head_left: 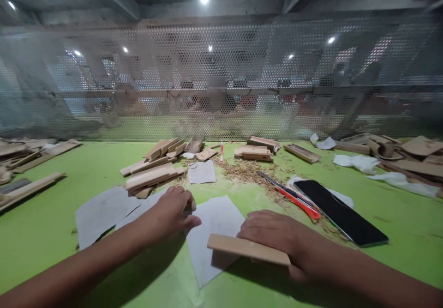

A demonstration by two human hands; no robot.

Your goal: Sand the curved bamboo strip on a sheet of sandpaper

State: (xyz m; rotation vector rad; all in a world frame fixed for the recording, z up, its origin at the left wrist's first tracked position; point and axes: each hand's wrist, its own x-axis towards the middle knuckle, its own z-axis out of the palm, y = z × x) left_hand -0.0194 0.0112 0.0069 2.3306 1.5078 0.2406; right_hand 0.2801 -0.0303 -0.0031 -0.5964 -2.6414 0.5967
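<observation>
1. Left hand [178, 210]: I am seeing its fingers curling loosely, released, the thumb standing apart from the forefinger; it is reaching beside a white, angular paper sheet [218, 218]. I cannot tell whether they are touching.
2. Right hand [273, 234]: I am watching its fingers grasping a flat, pale-brown, bamboo-like strip [247, 250] along its far side.
3. The strip is tilting above the sheet's near right part, casting a shadow there.
4. Beyond the right hand, an orange-red-handled metal cutter [294, 199] is lying beside a black, rectangular phone [341, 213].
5. Pale, curled shavings [242, 172] are littering the bright-green tabletop [411, 220].
6. Stacked, tan, trough-shaped pieces [152, 175] are lying beyond the left hand.
</observation>
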